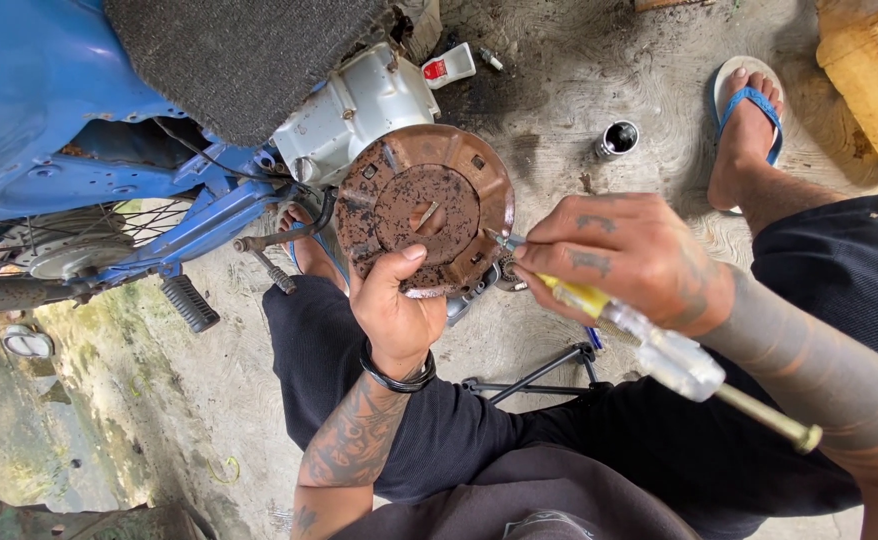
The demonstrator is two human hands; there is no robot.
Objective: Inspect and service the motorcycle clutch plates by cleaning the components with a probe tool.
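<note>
While braced from below by left hand (396,310), rusty round cover (425,208) held steady against engine; right hand (627,255) closed on yellow-handled screwdriver (599,305), tip at cover's right rim for prying.

An informal motorcycle repair spot on bare ground: a blue motorcycle frame (69,120) stands left of the fingers (414,253), a stained concrete floor (559,90) lies beyond them, and a socket (616,139) and small tube (449,66) lie loose there.
</note>
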